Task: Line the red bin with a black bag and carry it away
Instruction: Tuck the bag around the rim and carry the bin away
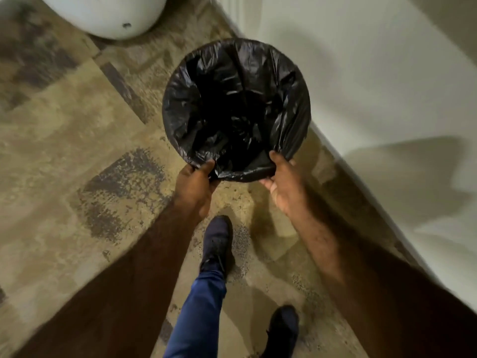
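A round bin is held out in front of me, seen from above. A black bag [236, 107] lines it and folds over the whole rim, so none of the bin's red shows. My left hand [197, 183] grips the near rim on the left, fingers closed over the plastic. On the near right, my right hand [282, 180] holds the rim with its thumb inside the bag. The bin hangs above the floor, close to a wall.
A white wall [374, 86] runs along the right side. A white rounded object [108, 14] stands at the top left. The floor [64, 151] is patterned beige and brown carpet. My legs in blue trousers and dark shoes [218, 244] are mid-step below.
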